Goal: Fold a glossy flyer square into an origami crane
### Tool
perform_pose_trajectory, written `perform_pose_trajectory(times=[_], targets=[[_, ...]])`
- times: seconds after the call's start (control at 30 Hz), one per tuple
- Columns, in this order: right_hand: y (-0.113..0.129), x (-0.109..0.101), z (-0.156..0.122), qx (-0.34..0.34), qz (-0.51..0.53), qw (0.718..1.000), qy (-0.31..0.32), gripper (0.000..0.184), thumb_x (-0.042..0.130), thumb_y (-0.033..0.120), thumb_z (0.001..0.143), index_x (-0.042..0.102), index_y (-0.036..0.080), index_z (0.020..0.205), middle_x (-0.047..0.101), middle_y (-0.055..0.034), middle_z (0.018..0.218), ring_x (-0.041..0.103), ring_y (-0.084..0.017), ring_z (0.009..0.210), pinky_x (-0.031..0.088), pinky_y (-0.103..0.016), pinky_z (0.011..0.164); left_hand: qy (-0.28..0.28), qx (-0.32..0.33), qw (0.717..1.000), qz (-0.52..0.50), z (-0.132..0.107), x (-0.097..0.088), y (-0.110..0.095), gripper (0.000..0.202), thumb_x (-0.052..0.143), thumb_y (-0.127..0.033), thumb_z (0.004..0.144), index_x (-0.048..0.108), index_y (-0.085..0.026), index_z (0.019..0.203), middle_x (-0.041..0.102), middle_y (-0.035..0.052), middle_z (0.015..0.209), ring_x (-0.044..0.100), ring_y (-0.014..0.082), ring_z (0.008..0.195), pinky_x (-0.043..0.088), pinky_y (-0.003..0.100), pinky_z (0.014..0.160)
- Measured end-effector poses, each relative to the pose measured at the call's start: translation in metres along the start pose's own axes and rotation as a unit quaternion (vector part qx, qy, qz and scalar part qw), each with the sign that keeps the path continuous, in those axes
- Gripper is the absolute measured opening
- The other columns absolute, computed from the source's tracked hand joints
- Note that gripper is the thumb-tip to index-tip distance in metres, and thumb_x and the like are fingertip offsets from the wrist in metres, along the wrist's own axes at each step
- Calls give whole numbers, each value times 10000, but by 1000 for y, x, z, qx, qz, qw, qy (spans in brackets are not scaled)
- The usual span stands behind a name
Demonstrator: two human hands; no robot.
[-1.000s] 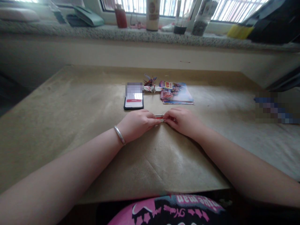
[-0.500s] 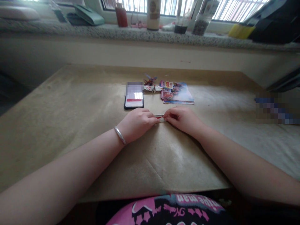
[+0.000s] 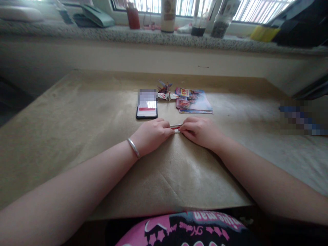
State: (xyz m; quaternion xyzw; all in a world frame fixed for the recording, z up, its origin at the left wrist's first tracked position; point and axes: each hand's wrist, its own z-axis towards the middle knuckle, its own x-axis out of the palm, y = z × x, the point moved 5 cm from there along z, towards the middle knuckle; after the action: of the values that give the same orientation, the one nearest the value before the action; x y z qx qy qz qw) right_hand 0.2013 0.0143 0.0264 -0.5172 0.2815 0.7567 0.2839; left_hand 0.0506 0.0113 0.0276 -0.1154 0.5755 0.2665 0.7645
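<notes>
My left hand (image 3: 151,135), with a silver bangle on its wrist, and my right hand (image 3: 201,131) meet at the middle of a table covered in brown paper (image 3: 77,130). Both have their fingers curled and pinched on a small folded strip of printed paper (image 3: 175,128), pressed flat against the table. Only a short red and white bit of the strip shows between the fingertips; the hands hide the remainder.
Behind the hands lie a phone (image 3: 147,106) with a lit screen, a small folded paper figure (image 3: 165,91) and a stack of colourful leaflets (image 3: 192,101). A stone windowsill (image 3: 164,36) at the back carries bottles, jars and bags.
The hands stay in place on the strip; the fingertips have drawn slightly closer together. The view has shifted a little.
</notes>
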Motion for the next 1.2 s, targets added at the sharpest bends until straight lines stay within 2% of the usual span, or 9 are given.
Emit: perform_pose_trajectory(times=[0.27, 0.77, 0.97, 1.1, 1.2], targets=[[-2, 3, 0, 16, 10, 1000, 7, 250, 490, 263, 913, 731, 196, 904, 684, -57, 890, 610, -167, 784, 416, -267, 691, 5, -13, 1000, -4, 0, 1, 1, 194, 527, -242, 927, 716, -212, 955, 636, 28, 797, 552, 139, 731, 410, 238, 607], [1, 5, -1, 25, -8, 1000, 1, 236, 504, 254, 892, 728, 185, 862, 679, -64, 854, 598, -166, 750, 403, -271, 665, 15, 16, 999, 25, -1, 5, 4, 192, 521, -211, 931, 690, -218, 1021, 646, 30, 866, 565, 156, 784, 450, 254, 654], [6, 4, 2, 21, -20, 1000, 3, 252, 485, 253, 899, 722, 178, 857, 684, -68, 848, 603, -171, 748, 405, -280, 674, 16, -4, 1000, 8, -1, 7, 3, 183, 539, -193, 918, 697, -207, 1009, 655, 32, 869, 571, 162, 814, 468, 255, 679], [6, 5, 1, 29, -12, 999, -6, 230, 497, 237, 884, 717, 201, 942, 691, -58, 880, 610, -171, 760, 406, -281, 676, 13, -19, 999, -24, -2, 8, 5, 205, 514, -191, 931, 703, -217, 1008, 663, 29, 884, 574, 157, 817, 471, 255, 698], [5, 7, 0, 21, -10, 1000, -2, 244, 485, 238, 889, 724, 218, 932, 693, -50, 897, 614, -171, 772, 405, -281, 676, 14, -21, 999, -45, -1, 8, 7, 208, 515, -202, 932, 705, -224, 1014, 665, 26, 882, 572, 153, 804, 468, 255, 701]])
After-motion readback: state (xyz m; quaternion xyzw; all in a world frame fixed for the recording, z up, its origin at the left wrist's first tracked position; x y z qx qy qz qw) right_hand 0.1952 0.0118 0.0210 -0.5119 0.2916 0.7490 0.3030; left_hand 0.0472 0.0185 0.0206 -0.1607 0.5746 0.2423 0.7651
